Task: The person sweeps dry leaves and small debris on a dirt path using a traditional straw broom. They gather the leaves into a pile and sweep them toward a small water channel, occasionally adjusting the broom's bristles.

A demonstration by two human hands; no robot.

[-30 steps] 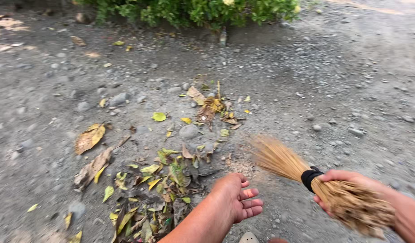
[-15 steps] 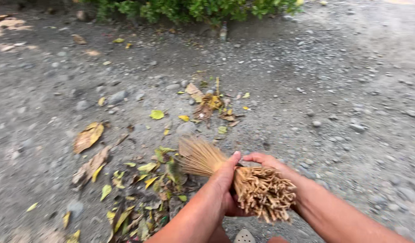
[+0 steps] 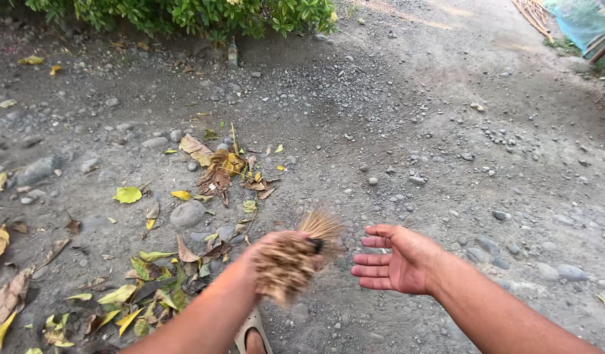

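Left hand (image 3: 266, 252) has a tight grip round the blurry stick broom (image 3: 296, 252), bristles pointing away over the gravel ground (image 3: 446, 131). Right hand (image 3: 397, 259) is just beside it, palm open, holding nothing. Swept-up leaves (image 3: 158, 288) sit left, bushes (image 3: 184, 13) further back.

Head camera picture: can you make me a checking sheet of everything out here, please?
Surface: gravel ground, grey, scattered with stones.
Job's things: stick broom, bristles fanned away from the person, blurred.
Clutter: leaf pile at lower left; more dry leaves further out; a yellow leaf lying apart.
Grippers: left hand closed around the broom's bundled end; right hand open, palm up, holding nothing, apart from the broom.
Cables: nothing seen.
Surroundings: green bush along the top edge, a small bottle standing below it, green netting at top right, a sandalled foot at the bottom edge.
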